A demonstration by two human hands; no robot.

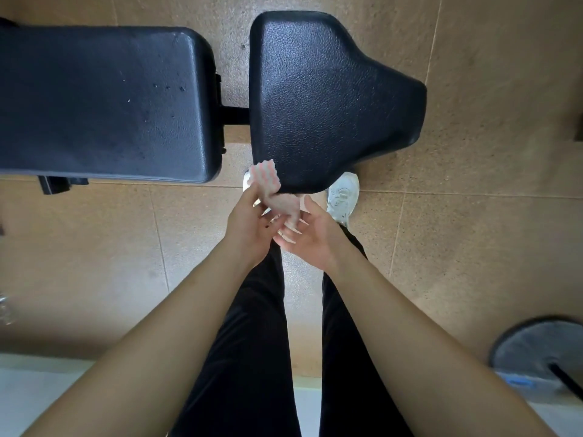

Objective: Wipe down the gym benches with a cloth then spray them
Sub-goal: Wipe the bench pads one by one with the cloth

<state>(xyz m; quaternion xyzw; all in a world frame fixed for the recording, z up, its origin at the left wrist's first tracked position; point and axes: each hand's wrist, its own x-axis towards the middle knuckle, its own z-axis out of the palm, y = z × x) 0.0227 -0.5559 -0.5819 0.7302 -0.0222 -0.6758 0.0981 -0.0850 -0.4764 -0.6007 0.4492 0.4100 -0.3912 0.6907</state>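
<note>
Floor: tan tile [473, 216] under black padded bench [321, 99].
Cloth [268, 181]: pink, soft, light; bunched at seat's near edge.
Left hand [249, 225]: fingers pinching cloth.
Right hand [312, 234]: fingers loosely spread beneath, touching its tail.
Hold: gather into palm.

The bench's two pads, the long back pad [101, 102] and the seat pad [328, 99], are showing black with a pebbled leather grain. The cloth [268, 181] is showing pale pink and white in wavy stripes. The floor tiles [473, 231] are appearing speckled tan. The trousers [252, 342] are looking black, the shoe [344, 193] white, and the round weight plate [536, 345] grey.
</note>
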